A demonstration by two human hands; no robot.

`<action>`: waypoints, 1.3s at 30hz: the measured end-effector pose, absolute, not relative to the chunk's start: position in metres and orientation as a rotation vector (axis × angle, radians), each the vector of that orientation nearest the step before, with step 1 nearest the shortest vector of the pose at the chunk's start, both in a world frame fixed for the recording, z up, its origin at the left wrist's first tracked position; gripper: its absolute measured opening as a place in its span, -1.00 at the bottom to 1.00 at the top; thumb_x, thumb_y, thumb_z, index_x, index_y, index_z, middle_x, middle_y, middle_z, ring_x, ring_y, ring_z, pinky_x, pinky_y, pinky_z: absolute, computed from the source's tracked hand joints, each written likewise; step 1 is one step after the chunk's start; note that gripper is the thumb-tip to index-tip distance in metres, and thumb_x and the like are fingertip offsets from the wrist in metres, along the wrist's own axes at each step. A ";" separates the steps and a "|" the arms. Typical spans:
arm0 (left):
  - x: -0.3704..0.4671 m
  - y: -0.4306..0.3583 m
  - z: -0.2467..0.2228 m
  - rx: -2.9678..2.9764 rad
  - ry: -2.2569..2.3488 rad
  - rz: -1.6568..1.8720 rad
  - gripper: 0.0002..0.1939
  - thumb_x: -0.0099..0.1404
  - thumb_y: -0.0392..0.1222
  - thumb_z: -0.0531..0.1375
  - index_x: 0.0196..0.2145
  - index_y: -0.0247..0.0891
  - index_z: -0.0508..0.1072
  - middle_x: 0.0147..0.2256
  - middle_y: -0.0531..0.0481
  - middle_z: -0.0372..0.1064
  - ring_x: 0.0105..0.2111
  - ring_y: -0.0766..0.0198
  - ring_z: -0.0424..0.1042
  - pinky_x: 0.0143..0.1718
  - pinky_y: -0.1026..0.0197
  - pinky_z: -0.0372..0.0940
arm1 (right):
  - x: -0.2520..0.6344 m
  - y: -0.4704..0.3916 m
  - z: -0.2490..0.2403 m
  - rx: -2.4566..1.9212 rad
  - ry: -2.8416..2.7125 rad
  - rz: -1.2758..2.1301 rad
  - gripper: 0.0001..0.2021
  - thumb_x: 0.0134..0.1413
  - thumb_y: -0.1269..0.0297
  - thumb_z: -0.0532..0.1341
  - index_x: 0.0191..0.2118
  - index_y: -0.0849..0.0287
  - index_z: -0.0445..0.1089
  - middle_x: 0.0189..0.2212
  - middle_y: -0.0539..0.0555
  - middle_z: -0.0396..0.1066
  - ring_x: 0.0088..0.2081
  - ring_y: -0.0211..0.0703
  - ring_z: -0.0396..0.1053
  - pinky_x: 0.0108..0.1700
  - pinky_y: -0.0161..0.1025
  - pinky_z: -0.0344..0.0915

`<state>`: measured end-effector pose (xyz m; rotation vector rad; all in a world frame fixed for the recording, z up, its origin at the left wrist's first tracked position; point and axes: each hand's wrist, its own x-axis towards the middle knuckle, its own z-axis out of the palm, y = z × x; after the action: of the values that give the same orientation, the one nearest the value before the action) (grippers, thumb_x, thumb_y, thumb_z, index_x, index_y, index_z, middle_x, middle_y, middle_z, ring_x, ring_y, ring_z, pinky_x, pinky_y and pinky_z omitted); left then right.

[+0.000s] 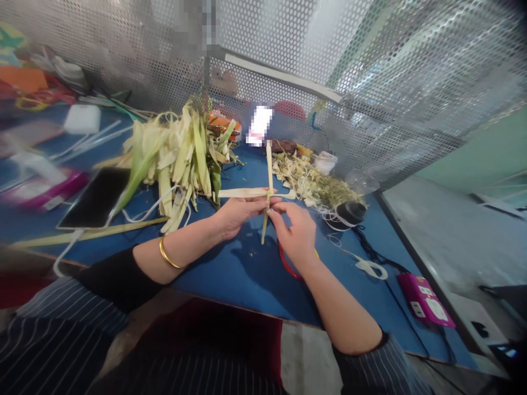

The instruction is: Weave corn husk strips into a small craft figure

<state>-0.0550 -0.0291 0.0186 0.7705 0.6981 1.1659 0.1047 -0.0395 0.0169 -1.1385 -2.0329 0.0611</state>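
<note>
In the centre of the frame, both hands are meeting at a cross of pale husk strips point(270, 170); the L hand point(233, 216) is coming in from lower left & is holding the strips in a narrow pinch just below the crossing, while the R hand point(296, 230) is reaching from lower right, w/ thumb & fingertips closing narrowly on the lower part by the same knot. The cross is lying right at both sets of fingertips, so neither hand is clearly nearer; its long axis is running almost straight up & down the frame, w/ the longer end pointing up, away from the body, & a short tail poking down btwn the hands. A flat, wider arm is stretching to frame left above the L hand, & a thinner one is sticking out to the right above the R hand. Material-wise, the strips are looking dry, matte & fibrous, flat like ribbon, pale yellow. Upper left of centre, a loose husk bundle point(185, 148) is spreading long, curling, ribbed leaves, cream to green; upper right of centre, a shredded husk pile point(302, 175) is showing crinkly, thin bits. Near it, a black spool point(349, 214) is sitting w/ white thread around it. A smooth red ring point(286, 262) is resting partly under the R hand on the matte blue table point(230, 274), & a perf. metal screen point(280, 33) is standing along the top of the frame
</note>
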 end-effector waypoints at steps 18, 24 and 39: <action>-0.084 -0.009 0.025 0.785 0.487 0.900 -0.66 0.22 -0.04 0.20 -0.14 -0.32 0.51 -0.12 -0.25 0.51 -0.22 0.04 0.53 -0.26 0.10 0.41 | 0.117 -0.028 0.032 -1.123 -1.895 0.459 -0.82 0.24 0.28 0.05 -0.39 0.11 0.29 -0.56 -0.07 0.30 -0.49 -0.25 0.30 -0.32 -0.28 0.22; -0.080 -0.018 0.029 0.995 0.679 0.967 -0.52 0.17 -0.08 0.28 0.04 -0.27 0.45 -0.18 -0.18 0.53 -0.29 0.20 0.52 -0.27 0.21 0.36 | 0.119 -0.026 0.031 -1.111 -2.074 0.356 -0.82 0.26 0.26 0.03 -0.34 0.10 0.32 -0.51 -0.03 0.34 -0.44 -0.22 0.32 -0.31 -0.27 0.22; -0.065 -0.020 0.023 0.994 1.044 1.109 -0.77 0.22 -0.14 0.25 -0.22 -0.35 0.53 -0.24 -0.16 0.51 -0.52 0.45 0.39 -0.61 0.38 0.15 | 0.117 -0.030 0.026 -1.183 -2.319 0.169 -0.78 0.24 0.22 0.08 -0.41 0.12 0.36 -0.50 -0.02 0.37 -0.46 -0.25 0.28 -0.38 -0.29 0.10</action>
<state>-0.0648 -0.0199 0.0233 0.9939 1.0436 1.1086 0.1169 -0.0299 0.0255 -1.1828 -2.3192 0.1687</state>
